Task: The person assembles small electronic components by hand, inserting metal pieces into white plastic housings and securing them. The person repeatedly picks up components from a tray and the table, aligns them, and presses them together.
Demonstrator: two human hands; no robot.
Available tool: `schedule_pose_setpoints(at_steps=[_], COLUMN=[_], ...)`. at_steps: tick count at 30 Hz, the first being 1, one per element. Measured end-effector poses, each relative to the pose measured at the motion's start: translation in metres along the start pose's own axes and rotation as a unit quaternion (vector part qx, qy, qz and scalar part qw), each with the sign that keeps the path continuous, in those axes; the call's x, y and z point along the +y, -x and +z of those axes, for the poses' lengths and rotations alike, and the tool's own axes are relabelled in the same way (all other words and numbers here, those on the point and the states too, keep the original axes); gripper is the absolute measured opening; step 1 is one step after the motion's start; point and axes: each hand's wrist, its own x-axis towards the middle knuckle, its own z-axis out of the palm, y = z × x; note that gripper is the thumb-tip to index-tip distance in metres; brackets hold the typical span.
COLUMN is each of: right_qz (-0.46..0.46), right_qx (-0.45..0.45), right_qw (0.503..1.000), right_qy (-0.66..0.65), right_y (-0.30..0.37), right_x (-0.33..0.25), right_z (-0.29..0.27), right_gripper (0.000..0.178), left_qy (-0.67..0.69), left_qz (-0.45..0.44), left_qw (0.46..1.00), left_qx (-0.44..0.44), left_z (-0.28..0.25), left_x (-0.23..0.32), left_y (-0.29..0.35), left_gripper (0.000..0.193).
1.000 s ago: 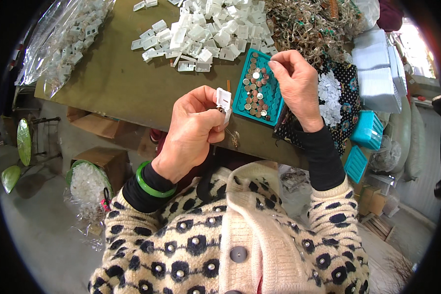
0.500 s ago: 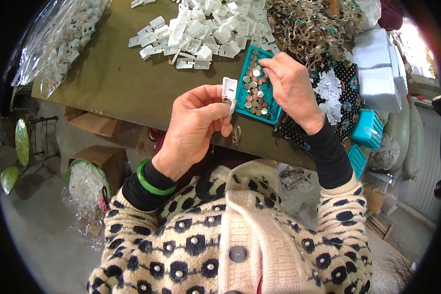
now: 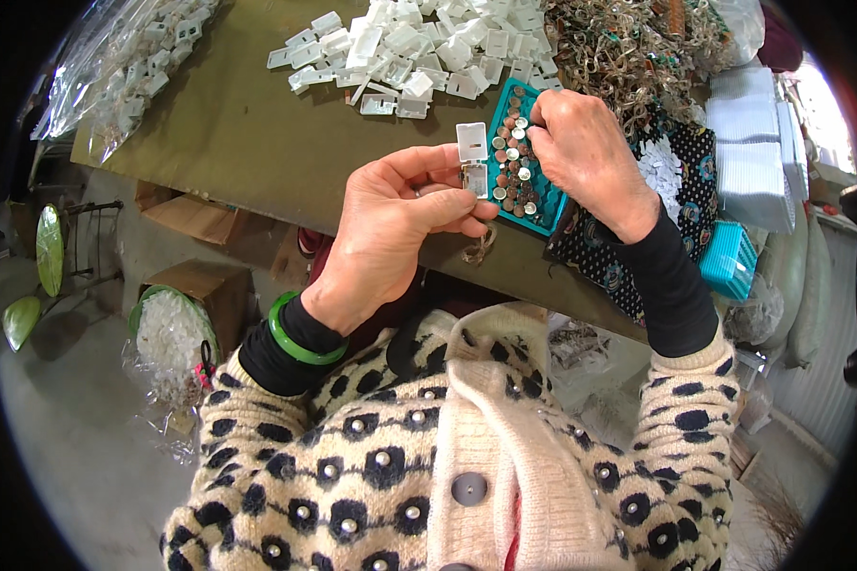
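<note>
My left hand [image 3: 390, 214] pinches a small white hinged plastic case [image 3: 471, 143] between thumb and fingers. The case stands unfolded, its two halves facing up, just left of a teal plastic tray [image 3: 554, 215]. In the tray lie many small round metal discs [image 3: 513, 153], some silvery and some copper-toned, like button cells. My right hand [image 3: 590, 157] is over the tray's right side, its fingertips closed together among the discs. Whatever they pinch is hidden. Below my left fingers, a small bundle of tan strands [image 3: 481, 246] lies near the table edge.
A heap of white plastic cases [image 3: 428, 52] covers the back of the table [image 3: 229, 124]. Tangled wire-like strands [image 3: 628, 48] lie behind the tray. White flat pieces [image 3: 661, 169] rest on dark patterned cloth to the right. Beyond are stacked white trays [image 3: 747, 143] and teal trays [image 3: 729, 259].
My left hand has turned the white case so its inner faces show more fully. My right fingertips stay at the tray, shifted slightly. The whole view has moved a little.
</note>
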Motion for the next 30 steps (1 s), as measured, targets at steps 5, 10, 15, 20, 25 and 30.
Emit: schedule_pose_setpoints(at_steps=[5,10,15,20,25,30], right_qz=[0.086,0.109,0.029,0.014,0.05,0.059], right_qx=[-0.044,0.096,0.216,0.233,0.213,0.208], right_qw=[0.994,0.968,0.956,0.954,0.944,0.943], right_qy=[-0.041,-0.205,-0.197,-0.191,-0.246,-0.252], right_y=[-0.005,0.018,0.037,0.041,0.047,0.056], right_x=[-0.004,-0.042,-0.075,-0.079,-0.082,-0.085], right_z=[-0.006,-0.016,0.004,0.015,0.014,0.013], right_gripper=[0.006,0.009,0.023,0.026,0.025,0.022], left_qy=[-0.018,-0.032,-0.046,-0.058,-0.078,-0.076], left_qz=[0.023,0.031,0.033,0.024,0.021,0.013], left_qw=[1.0,0.999,0.998,0.998,0.997,0.997], left_qx=[0.005,0.016,0.006,0.003,0.005,0.002], left_z=[0.003,0.003,0.006,0.008,0.008,0.012], left_x=[-0.001,0.002,0.001,-0.002,-0.004,-0.007], left_y=[0.001,0.001,0.003,0.01,0.016,0.022], left_gripper=[0.03,0.032,0.031,0.032,0.032,0.032])
